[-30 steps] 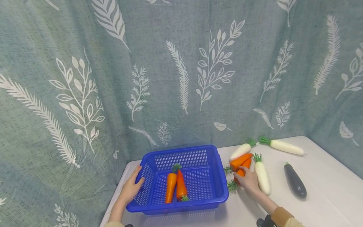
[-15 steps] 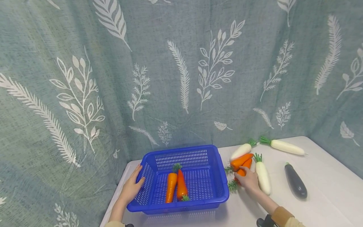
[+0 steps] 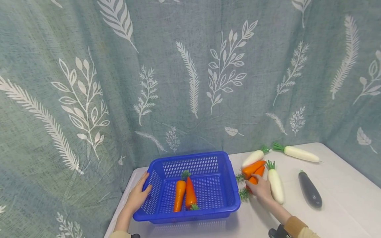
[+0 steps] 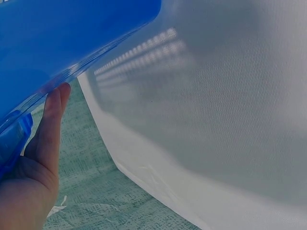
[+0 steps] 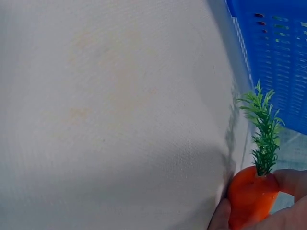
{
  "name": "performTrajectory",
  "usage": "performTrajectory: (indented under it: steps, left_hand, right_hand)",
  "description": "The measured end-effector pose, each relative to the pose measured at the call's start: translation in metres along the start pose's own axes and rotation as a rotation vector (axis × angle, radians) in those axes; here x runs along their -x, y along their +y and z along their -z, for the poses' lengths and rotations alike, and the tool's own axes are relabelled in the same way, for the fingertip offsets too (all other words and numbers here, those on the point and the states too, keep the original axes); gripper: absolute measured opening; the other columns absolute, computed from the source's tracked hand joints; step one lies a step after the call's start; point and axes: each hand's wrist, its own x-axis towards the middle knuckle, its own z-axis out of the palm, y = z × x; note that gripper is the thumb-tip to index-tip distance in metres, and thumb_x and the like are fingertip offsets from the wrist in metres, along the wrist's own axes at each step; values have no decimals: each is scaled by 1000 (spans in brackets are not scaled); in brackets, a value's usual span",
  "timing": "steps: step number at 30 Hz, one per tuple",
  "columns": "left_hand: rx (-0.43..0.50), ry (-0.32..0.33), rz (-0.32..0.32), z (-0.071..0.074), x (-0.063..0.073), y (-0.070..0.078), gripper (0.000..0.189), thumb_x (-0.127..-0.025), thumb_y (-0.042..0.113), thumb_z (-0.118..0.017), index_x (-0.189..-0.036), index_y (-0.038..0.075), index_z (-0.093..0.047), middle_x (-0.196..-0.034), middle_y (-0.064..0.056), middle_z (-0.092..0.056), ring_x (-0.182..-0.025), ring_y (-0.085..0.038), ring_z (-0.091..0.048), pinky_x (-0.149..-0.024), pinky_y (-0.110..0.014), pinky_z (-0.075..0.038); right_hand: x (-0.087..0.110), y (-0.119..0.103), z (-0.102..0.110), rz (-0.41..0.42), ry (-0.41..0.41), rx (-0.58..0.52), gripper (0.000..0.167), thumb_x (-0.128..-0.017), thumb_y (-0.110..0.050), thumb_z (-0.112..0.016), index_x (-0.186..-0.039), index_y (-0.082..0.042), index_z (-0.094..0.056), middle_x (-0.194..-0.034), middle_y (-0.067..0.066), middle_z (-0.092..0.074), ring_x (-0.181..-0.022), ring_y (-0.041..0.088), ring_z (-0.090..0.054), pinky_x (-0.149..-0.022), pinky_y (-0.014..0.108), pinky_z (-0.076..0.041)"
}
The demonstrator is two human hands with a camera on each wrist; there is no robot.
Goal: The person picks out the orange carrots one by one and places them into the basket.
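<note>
A blue perforated plastic basket (image 3: pixel 190 216) stands on the white-covered table. Two orange carrots, one (image 3: pixel 179 195) beside the other (image 3: pixel 190 196), lie inside it. My left hand (image 3: pixel 137 197) holds the basket's left rim; the left wrist view shows its fingers against the basket's underside. To the right of the basket, my right hand (image 3: pixel 261 189) grips an orange carrot (image 5: pixel 250 199) near its leafy green top, between thumb and fingers. Another carrot (image 3: pixel 253 169) lies just behind that one. Part of the gripped carrot is hidden by the hand in the head view.
White radishes lie on the right: one (image 3: pixel 251 159) behind the carrots, one (image 3: pixel 276 185) beside my right hand, one (image 3: pixel 301 154) at the back. A dark eggplant (image 3: pixel 310 189) lies farther right. A leaf-patterned curtain (image 3: pixel 190 82) hangs behind the table (image 3: pixel 345 198).
</note>
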Motion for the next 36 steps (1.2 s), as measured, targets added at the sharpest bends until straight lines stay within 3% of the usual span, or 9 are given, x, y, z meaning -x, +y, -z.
performTrajectory:
  steps: [13,22,28,32,36]
  left_hand:
    - [3,18,-30,-2,-4,0,54,-100,8,-48,-147,-10,-30,-155,-29,-21,-140,-49,-23,-111,-62,-21]
    - [6,16,-35,-6,-1,-2,53,-99,7,-49,-146,-12,-30,-154,-30,-22,-139,-50,-23,-111,-62,-22]
    - [9,7,-8,-6,0,-1,54,-100,7,-49,-147,-10,-30,-154,-29,-21,-139,-50,-22,-111,-63,-21]
    - [2,8,-8,-5,-1,-3,54,-100,8,-49,-147,-10,-29,-155,-29,-21,-139,-49,-22,-110,-63,-22]
    - [-12,13,-17,-3,-3,-7,55,-100,9,-49,-147,-9,-30,-155,-28,-22,-139,-49,-24,-110,-64,-23]
  right_hand:
    - [0,-3,4,-4,14,-2,54,-91,-20,-61,-129,15,-48,-128,45,-43,-120,63,-35,-98,66,-34]
    - [0,6,4,84,40,-14,49,-89,-13,-64,-124,17,-52,-119,40,-55,-106,51,-55,-95,58,-44]
    - [-2,5,11,137,50,-34,47,-89,-13,-66,-123,17,-53,-113,39,-58,-90,41,-61,-83,50,-50]
    - [-3,1,18,168,75,-40,46,-89,-12,-66,-121,18,-54,-112,40,-58,-91,44,-61,-80,51,-51]
    - [-3,-7,29,134,61,-85,46,-91,-14,-66,-124,16,-53,-116,39,-57,-95,44,-61,-78,45,-53]
